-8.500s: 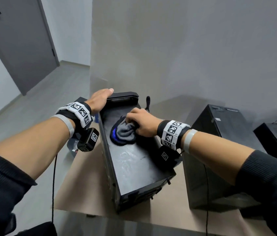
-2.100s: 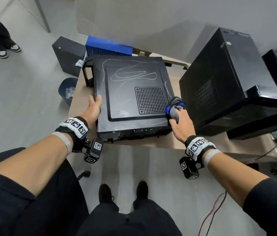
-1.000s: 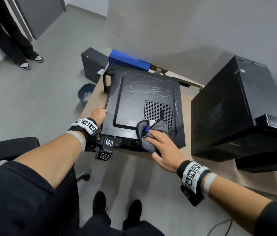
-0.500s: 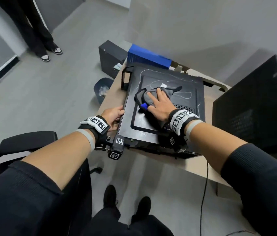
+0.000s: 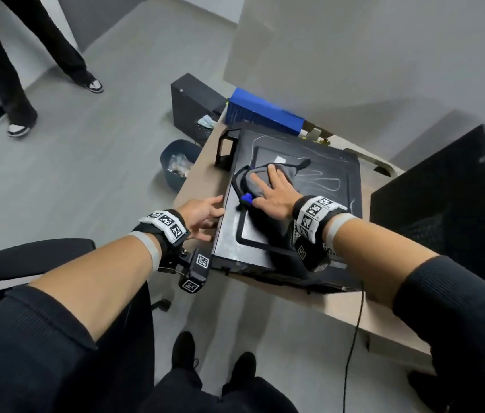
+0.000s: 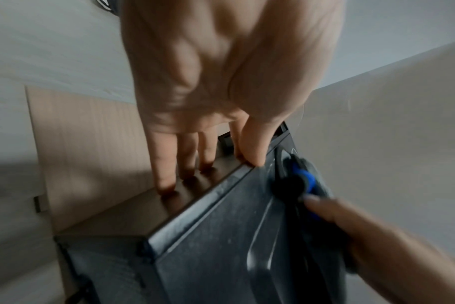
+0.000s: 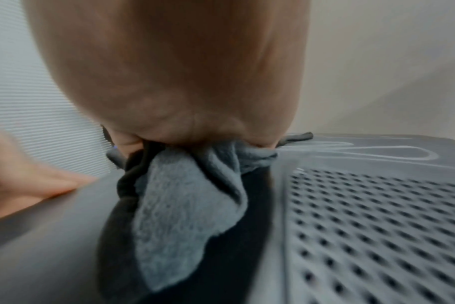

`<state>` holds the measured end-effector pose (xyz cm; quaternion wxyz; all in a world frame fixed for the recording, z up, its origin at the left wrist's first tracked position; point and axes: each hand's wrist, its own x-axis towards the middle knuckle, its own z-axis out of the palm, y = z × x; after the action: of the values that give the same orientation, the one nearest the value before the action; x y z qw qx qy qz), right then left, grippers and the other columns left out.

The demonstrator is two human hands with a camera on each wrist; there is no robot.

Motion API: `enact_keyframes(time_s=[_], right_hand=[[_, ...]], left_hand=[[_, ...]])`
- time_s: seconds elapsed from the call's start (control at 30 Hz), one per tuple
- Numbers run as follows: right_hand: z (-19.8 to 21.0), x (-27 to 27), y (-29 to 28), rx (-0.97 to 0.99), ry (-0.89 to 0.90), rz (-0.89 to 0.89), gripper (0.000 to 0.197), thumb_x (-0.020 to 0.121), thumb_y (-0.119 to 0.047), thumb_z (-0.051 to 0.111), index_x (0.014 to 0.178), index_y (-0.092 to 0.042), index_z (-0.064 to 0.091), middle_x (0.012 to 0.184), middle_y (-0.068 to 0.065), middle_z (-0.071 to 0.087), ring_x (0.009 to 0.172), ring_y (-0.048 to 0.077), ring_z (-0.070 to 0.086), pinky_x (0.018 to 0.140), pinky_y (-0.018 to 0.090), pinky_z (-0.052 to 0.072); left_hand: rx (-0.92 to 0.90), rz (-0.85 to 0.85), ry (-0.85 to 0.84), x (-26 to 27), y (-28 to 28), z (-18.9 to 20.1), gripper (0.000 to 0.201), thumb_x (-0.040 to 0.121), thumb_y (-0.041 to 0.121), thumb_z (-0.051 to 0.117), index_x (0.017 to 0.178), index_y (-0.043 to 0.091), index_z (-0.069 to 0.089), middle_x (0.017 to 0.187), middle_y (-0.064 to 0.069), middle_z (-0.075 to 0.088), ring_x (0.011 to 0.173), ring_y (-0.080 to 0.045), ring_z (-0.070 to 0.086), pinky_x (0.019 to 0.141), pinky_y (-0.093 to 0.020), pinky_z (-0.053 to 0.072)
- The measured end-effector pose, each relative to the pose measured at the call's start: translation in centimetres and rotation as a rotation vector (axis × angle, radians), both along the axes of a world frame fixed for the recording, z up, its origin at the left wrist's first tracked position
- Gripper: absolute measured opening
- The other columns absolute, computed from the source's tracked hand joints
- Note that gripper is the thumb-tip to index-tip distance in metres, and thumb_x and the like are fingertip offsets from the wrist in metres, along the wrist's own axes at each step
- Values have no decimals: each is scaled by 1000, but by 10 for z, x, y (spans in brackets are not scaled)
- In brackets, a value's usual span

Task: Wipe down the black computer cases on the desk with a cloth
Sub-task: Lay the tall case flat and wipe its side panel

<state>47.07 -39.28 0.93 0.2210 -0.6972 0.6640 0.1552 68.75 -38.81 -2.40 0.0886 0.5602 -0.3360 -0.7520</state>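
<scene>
- Lying flat on its side at the left end of the light wooden desk (image 5: 202, 177), the black computer case (image 5: 318, 204) showed a dusty upper panel marked with pale curving streaks, and a perforated vent grille (image 7: 377, 226) filled the right wrist view.
- The right hand (image 5: 274, 192) pressed down with flat, spread fingers on a grey cloth (image 5: 260, 180) that had dark edging and a blue patch, pinning it against the panel's far left part; the fingers lay straight on top of the fabric and were not curled round it.
- In the right wrist view the cloth (image 7: 185, 205) bunched out from beneath the palm onto the panel, just left of the grille.
- The left hand (image 5: 202, 216) braced the case's left edge, with its straight fingers (image 6: 166, 164) set against the narrow side wall and its thumb on the top corner; it gripped nothing.
- A second, taller black computer case (image 5: 450, 210) stood upright on the desk to the right, apart from the first.
- A blue box (image 5: 262, 117) sat just behind the flat case.
- On the grey floor beside the desk stood a dark bin (image 5: 175, 162) and a black tower (image 5: 193, 102).
- Another person's legs (image 5: 14, 70) stood at the upper left.
- A black office chair (image 5: 35, 257) sat under the left forearm.
</scene>
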Motion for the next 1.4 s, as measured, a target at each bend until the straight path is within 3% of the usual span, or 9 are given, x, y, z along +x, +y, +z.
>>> enact_keyframes(time_s=[0.1,0.23,0.43,0.7,0.87,0.93,1.1,1.2,1.4], right_hand=[[-4,21,-16,-16,36,29,74,95,-52,43,158,-38,7,164,17,-17,152,35,-13,124,45,-4],[8,29,45,-1,0,209,75,96,-48,44,159,-30,7,164,17,-18,152,33,-15,124,45,-2],[8,27,83,76,6,479,71,98,-46,38,159,-29,5,164,17,-15,152,32,-14,124,44,0],[4,3,-55,22,-4,-31,74,94,-53,45,157,-41,8,165,12,-18,152,31,-14,124,43,-4],[-1,26,0,-40,-5,124,78,93,-55,45,158,-35,6,164,16,-19,151,35,-16,124,48,-1],[-5,16,7,-39,-57,184,77,93,-55,45,158,-38,7,165,13,-17,152,31,-16,124,46,-1],[-1,-44,-34,-73,-76,-106,78,94,-56,43,159,-36,5,165,13,-15,153,30,-12,125,43,-1],[2,-91,-17,-99,-86,-305,78,95,-51,44,159,-30,5,165,15,-12,153,31,-11,125,44,-1],[6,-116,46,-44,-35,-500,78,98,-50,39,160,-23,-1,163,18,-20,151,36,-17,123,48,-4]], left_hand=[[31,19,11,3,-1,-2,35,104,25,48,134,41,55,68,18,64,73,-7,54,108,-49,43],[97,83,79,4,-12,-1,25,103,38,46,109,25,67,100,3,70,91,-21,65,109,-51,43],[91,81,32,4,-22,2,37,102,28,38,130,25,61,119,-8,66,101,-33,65,104,-51,48],[79,57,-91,0,-34,6,26,102,37,39,101,27,63,89,-1,53,74,-20,51,88,-47,52],[29,198,-103,-41,-55,22,45,102,53,37,80,19,57,75,-2,55,57,-18,54,63,-29,48],[-25,260,-109,-60,-61,22,51,105,51,33,87,13,60,80,-10,63,69,-26,61,61,-29,49],[-156,258,-136,-87,-80,-13,85,91,73,42,143,5,49,147,-11,50,132,-30,51,115,-46,37],[-150,185,-259,-86,-100,-79,146,29,100,63,147,17,44,147,-8,52,126,-32,56,110,-49,42],[-251,149,-395,-94,-70,-12,138,40,81,67,155,17,24,152,-12,42,136,-37,44,114,-52,36]])
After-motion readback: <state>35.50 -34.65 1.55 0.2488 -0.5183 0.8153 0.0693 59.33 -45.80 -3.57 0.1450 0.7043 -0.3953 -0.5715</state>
